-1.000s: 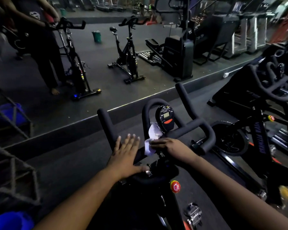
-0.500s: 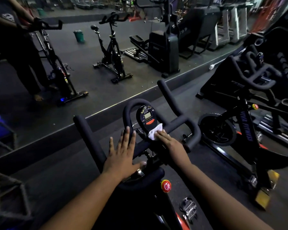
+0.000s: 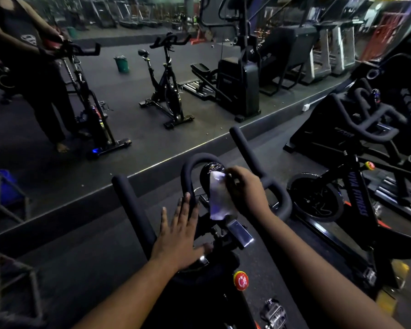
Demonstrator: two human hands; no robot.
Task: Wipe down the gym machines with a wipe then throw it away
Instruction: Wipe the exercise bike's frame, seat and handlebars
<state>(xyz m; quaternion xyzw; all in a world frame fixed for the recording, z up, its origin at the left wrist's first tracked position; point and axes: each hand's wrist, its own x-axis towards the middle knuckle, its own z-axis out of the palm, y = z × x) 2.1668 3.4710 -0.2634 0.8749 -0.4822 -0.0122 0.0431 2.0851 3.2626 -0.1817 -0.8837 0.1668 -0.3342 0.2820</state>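
A black exercise bike stands right in front of me, its padded handlebar [image 3: 132, 205] reaching forward with a small round console [image 3: 210, 170] in the middle loop. My right hand [image 3: 246, 189] grips a white wipe [image 3: 217, 198] and holds it against the console's face, so the wipe covers most of the display and hangs down below it. My left hand [image 3: 182, 236] lies flat with straight fingers on the handlebar's centre, just left of the console stem. A red knob [image 3: 240, 280] sits on the frame below my hands.
A large wall mirror [image 3: 152, 103] runs just ahead, showing a reflected person, bikes and a green bin [image 3: 121, 64]. A second black bike [image 3: 356, 193] stands close on the right. A metal rack with blue items [image 3: 0, 186] is at the left.
My right hand has moved the wipe up from the bar beside the console onto the console's face. My left hand has stayed flat on the handlebar centre. The view has shifted slightly.
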